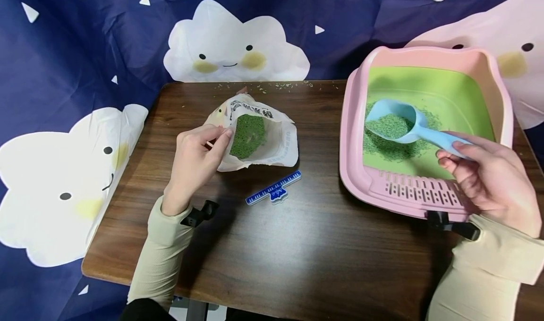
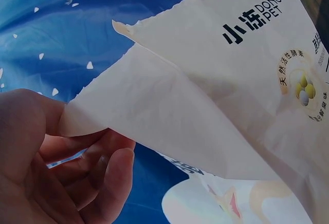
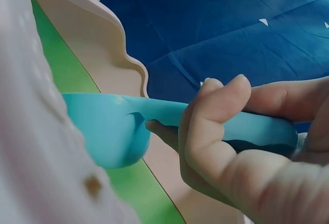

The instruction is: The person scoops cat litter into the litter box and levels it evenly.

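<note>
My left hand (image 1: 199,158) pinches the torn edge of a white paper bag (image 1: 280,144), with green cat litter pellets (image 1: 248,137) visible inside its mouth. In the left wrist view, thumb and finger hold a corner of the bag (image 2: 169,111). My right hand (image 1: 495,177) grips the handle of a light blue scoop (image 1: 418,125), which carries green pellets. The scoop is over a pink litter box (image 1: 350,137) with a green inner floor, where more pellets (image 1: 395,151) lie spread. In the right wrist view, fingers wrap the scoop's handle (image 3: 257,131); its contents are hidden there.
A blue bag clip (image 1: 274,189) with a piano-key pattern lies in front of the bag on the brown wooden table (image 1: 297,245). Pale crumbs (image 1: 280,86) are scattered along the table's back edge. Behind hangs a dark blue cloth (image 1: 340,9) with clouds.
</note>
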### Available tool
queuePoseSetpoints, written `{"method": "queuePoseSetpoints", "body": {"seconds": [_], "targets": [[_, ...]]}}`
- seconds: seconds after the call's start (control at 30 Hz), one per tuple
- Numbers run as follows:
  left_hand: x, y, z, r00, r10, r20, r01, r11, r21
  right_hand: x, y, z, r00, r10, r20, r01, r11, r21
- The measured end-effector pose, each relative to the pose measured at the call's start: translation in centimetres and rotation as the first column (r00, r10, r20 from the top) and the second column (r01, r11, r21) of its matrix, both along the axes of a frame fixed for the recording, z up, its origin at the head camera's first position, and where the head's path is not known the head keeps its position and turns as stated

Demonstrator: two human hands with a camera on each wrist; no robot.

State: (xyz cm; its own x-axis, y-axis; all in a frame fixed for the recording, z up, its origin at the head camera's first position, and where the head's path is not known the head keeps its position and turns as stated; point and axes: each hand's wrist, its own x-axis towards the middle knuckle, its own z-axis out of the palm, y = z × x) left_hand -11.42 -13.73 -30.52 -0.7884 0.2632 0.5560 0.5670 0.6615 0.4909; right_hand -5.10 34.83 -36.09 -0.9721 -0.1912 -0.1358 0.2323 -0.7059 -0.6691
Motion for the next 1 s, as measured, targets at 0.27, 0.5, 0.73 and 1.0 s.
{"method": "queuePoseSetpoints", "body": {"seconds": [0.27, 0.5, 0.73, 1.0], "targets": [[0.0, 0.0, 0.0, 1.0, -0.002, -0.005, 0.002, 1.0, 0.007, 0.4, 1.4, -0.2, 1.0, -0.008, -0.015, 0.006, 0.993, -0.117], [-0.1, 0.1, 0.0, 1.0, -0.003, -0.009, 0.004, 1.0, 0.009, 0.8, 1.9, -0.6, 0.994, -0.073, -0.078, 0.053, 0.969, -0.24], [0.0, 0.1, 0.0, 1.0, -0.002, -0.003, 0.002, 1.0, 0.006, 0.9, 2.4, -0.9, 0.987, -0.138, -0.085, 0.107, 0.949, -0.295], [0.0, 0.1, 0.0, 1.0, -0.004, 0.004, 0.004, 1.0, 0.004, 1.0, 3.2, -1.5, 0.98, -0.156, -0.124, 0.115, 0.951, -0.285]]}}
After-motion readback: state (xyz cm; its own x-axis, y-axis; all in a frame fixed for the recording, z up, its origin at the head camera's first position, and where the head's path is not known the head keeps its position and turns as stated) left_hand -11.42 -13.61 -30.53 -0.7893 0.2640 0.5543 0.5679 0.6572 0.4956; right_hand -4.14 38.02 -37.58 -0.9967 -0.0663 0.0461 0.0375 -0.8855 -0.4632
